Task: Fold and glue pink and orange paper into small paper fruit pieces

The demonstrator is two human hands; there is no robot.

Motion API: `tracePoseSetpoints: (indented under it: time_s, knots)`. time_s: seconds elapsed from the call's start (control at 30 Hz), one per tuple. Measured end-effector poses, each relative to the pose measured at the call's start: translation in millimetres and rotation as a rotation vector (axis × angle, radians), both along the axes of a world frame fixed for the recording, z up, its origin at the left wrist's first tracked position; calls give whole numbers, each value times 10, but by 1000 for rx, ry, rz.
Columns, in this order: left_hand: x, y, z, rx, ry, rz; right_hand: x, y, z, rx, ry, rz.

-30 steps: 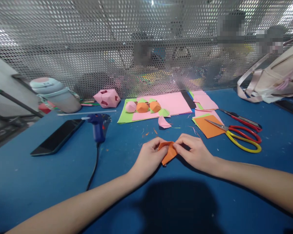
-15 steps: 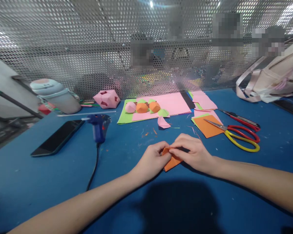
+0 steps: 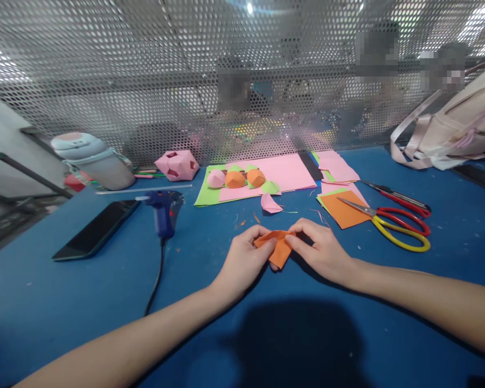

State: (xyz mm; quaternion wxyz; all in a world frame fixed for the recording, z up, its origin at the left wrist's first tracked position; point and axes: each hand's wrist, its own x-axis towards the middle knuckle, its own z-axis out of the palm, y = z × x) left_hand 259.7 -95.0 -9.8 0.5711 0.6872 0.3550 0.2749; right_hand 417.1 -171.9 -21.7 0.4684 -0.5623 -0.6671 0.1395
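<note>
A partly folded piece of orange paper (image 3: 281, 251) is held between both hands, its lower corner pointing toward me. My left hand (image 3: 246, 258) pinches its left side, thumb on top. On the other side, my right hand (image 3: 317, 245) grips the upper right edge between thumb and fingers. Beyond the hands lies a small folded pink paper piece (image 3: 271, 203), near orange and pink scraps. Several rounded folded paper pieces in pink, orange (image 3: 235, 179) and green rest on pink and green sheets (image 3: 285, 170).
To the right are yellow-and-red scissors (image 3: 402, 229) on orange paper (image 3: 343, 209), and a utility knife (image 3: 400, 196). On the left stand a blue glue gun (image 3: 164, 213), a phone (image 3: 97, 229), a bottle (image 3: 92, 160) and a pink paper polyhedron (image 3: 178, 165). A perforated metal screen (image 3: 145, 97) rises behind.
The orange paper has been lifted slightly and its top edge spread wider. My left hand has shifted a little left and away from my right hand.
</note>
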Motion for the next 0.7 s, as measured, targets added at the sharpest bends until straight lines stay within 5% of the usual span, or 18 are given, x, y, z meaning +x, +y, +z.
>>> tracePoseSetpoints:
  time_s: [0.43,0.7]
  knots:
    - [1,36,-47,-15,-52,64,-17,25,-16,-44,8,9]
    - [-20,-28,24,-80,-94,-48,14,45,-23,27,23,-15]
